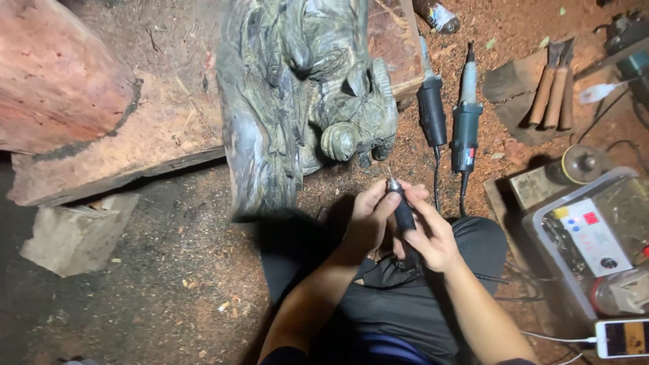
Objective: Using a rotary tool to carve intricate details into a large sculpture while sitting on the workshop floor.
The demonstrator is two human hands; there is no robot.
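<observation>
A slim black rotary handpiece [403,208] with a metal chuck and a thin bit pointing up is held over my lap. My left hand [370,217] pinches its metal tip between thumb and fingers. Gripping the black body lower down is my right hand [433,236]. Just beyond the tip stands a dark grey-green wood carving [304,94] with rounded figures, resting on a rough slab [162,128].
Two black-and-green die grinders [449,115] lie on the sawdust to the right of the carving. Wooden-handled chisels [553,91] rest on a board. A clear control box [595,236] and a phone [622,338] sit at right. A reddish log [57,74] and a stone block [74,233] are at left.
</observation>
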